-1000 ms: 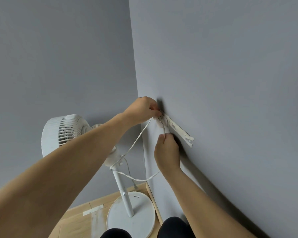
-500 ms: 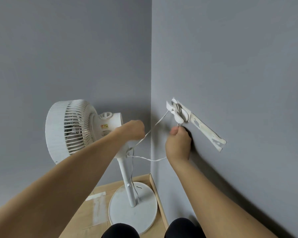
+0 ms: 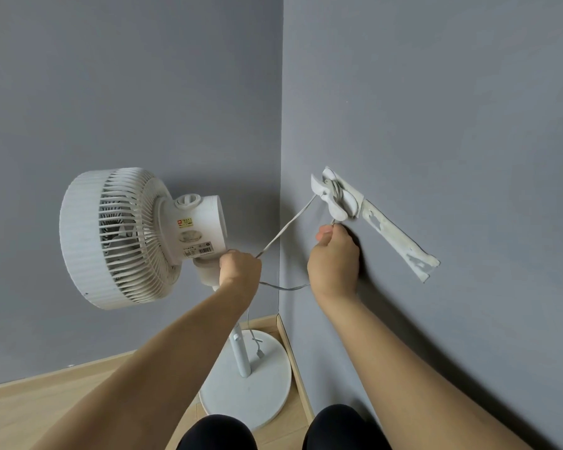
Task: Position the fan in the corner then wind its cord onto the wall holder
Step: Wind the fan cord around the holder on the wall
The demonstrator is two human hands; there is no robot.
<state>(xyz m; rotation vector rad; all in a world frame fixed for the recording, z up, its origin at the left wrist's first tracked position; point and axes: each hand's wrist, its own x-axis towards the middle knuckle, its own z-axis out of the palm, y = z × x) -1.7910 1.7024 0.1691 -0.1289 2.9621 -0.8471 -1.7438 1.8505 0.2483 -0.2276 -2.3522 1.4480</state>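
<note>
Both hands grip the cord (image 3: 286, 225): left hand (image 3: 239, 267) is a closed fist round it beside the fan (image 3: 137, 237) neck, pulling a taut run up to the holder (image 3: 333, 198); right hand (image 3: 333, 258) is curled against the right wall just below the holder, thumb and fingers pinching a short bit of cord that drops from the lower wing. A slack loop sags between the two fists. Fan stands in the corner, base (image 3: 251, 384) on the floor by the skirting, head facing left. Cord already has at least one turn on the holder's wings, exact count too small to tell. Holder sits on a strip (image 3: 400, 241) that looks peeling or patchy at its lower end. Risks, judged: the taut left-hand pull could tug the holder off the wall if that strip is weakly stuck; it could also tip or drag the fan, since the cord leads back to the stand. If the right pinch lets go, the turns probably slip off the wings. The slack loop may snag the fan neck during the next wrap. Plug end isn't clearly identifiable.
</note>
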